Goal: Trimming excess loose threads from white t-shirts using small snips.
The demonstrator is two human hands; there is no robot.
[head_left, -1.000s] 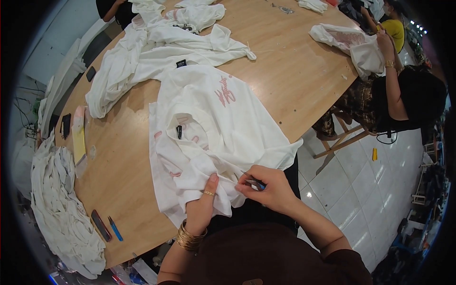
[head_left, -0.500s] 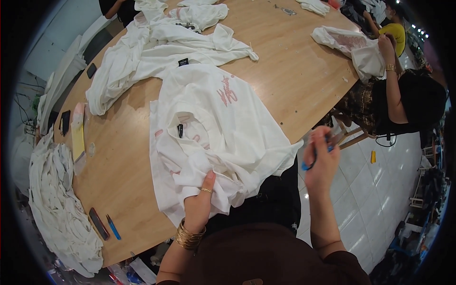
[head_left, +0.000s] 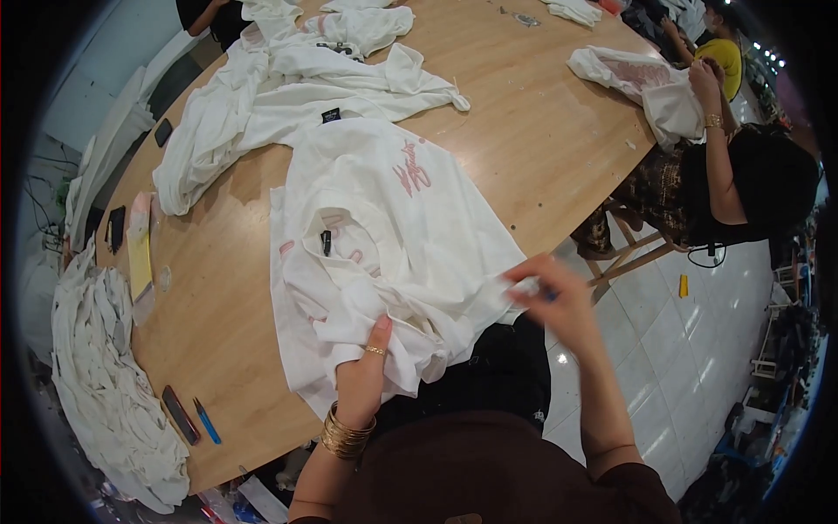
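A white T-shirt (head_left: 436, 218) with pink lettering on it lies over the table edge and my lap, its collar facing me. Bunched fabric near its hem is gripped by my left hand (head_left: 365, 367), thumb on top and the other fingers hidden beneath the cloth. My right hand (head_left: 563, 301), blurred by motion, is at the shirt's right edge, fingertips at the cloth. Its curled fingers hold blue-handled thread snips (head_left: 548, 292), mostly hidden; whether they also pinch the fabric I cannot tell.
More white garments (head_left: 236, 113) lie heaped beyond the shirt, and a white pile (head_left: 100, 375) hangs at the left table edge. Blue tweezers (head_left: 207, 421) and a dark red slim case (head_left: 181, 415) lie near left. A seated co-worker (head_left: 742, 183) handles a white garment at right.
My right hand has swung left and inward from beyond the table edge to the shirt's right edge, still with the snips. My left hand keeps its grip on the fabric.
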